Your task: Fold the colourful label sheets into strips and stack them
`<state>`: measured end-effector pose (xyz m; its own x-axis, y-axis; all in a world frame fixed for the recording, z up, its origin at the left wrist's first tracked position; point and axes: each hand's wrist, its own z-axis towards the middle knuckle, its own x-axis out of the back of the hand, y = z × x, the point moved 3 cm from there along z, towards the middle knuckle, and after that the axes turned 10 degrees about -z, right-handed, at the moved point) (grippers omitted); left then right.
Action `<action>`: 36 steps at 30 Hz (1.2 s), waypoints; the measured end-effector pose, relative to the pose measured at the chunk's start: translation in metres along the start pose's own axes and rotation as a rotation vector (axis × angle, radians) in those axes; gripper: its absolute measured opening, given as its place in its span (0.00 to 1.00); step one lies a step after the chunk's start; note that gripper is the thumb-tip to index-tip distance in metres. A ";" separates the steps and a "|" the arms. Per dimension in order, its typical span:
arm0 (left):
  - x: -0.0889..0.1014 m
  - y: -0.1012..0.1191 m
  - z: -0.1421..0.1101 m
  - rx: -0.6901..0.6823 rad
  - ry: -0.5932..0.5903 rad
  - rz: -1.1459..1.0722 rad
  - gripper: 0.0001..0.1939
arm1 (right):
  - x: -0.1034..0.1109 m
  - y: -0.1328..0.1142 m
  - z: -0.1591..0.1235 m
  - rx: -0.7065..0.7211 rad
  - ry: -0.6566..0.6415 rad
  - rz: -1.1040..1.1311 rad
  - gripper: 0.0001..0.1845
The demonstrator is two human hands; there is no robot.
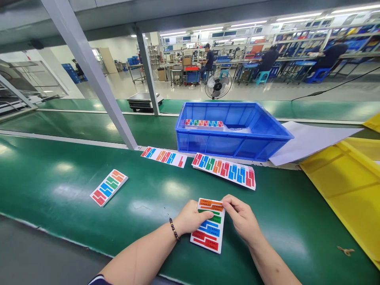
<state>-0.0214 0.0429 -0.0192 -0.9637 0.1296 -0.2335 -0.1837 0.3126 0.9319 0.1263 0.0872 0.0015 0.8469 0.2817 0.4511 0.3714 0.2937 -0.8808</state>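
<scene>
Lower centre: left hand (189,217) grips card stack (213,231), thumb on top; right hand (246,221) pinches upper right corner. Longer cards (224,171) lie beyond.

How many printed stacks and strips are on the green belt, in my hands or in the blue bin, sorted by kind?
Short printed stacks: 2 (held stack, left-side stack)
Long printed stacks: 2 (belt stack, stack in the bin)
Long strips with gaps in the print: 1 (gappy strip)
Total: 5

Factory floor (green conveyor belts (142,206), workers (209,57) at benches (299,59)).
</scene>
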 end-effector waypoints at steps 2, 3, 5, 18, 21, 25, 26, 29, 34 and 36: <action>-0.001 0.000 0.000 -0.023 -0.031 -0.017 0.17 | 0.001 0.000 0.000 0.017 0.030 -0.010 0.18; -0.002 0.000 0.000 -0.029 -0.035 -0.023 0.18 | 0.001 0.000 0.000 0.015 0.037 -0.007 0.19; 0.000 -0.001 0.001 -0.023 -0.005 -0.022 0.19 | 0.000 0.002 0.000 -0.028 0.032 0.030 0.19; 0.020 0.009 0.009 -0.251 0.245 -0.382 0.21 | -0.011 0.004 -0.002 -0.133 -0.244 0.005 0.13; 0.030 0.017 0.010 -0.253 0.110 -0.284 0.22 | 0.006 0.002 0.000 -0.015 -0.090 -0.167 0.12; 0.044 0.028 0.009 -0.267 0.087 0.113 0.22 | 0.016 -0.003 0.002 0.174 -0.042 -0.334 0.11; 0.045 0.030 0.010 -0.282 0.076 0.231 0.20 | 0.015 -0.004 0.003 0.201 -0.046 -0.356 0.11; 0.043 0.031 0.011 -0.337 -0.015 0.474 0.09 | 0.012 -0.001 0.005 0.207 -0.063 -0.388 0.11; 0.043 0.028 0.013 -0.385 0.024 0.642 0.13 | 0.012 0.012 0.009 0.033 -0.071 -0.326 0.05; 0.044 0.028 0.013 -0.381 0.054 0.663 0.13 | 0.013 0.015 0.011 -0.008 -0.086 -0.326 0.05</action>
<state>-0.0663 0.0699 -0.0067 -0.9019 0.1280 0.4125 0.3913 -0.1616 0.9059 0.1386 0.1049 -0.0047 0.6479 0.2508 0.7192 0.6206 0.3737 -0.6894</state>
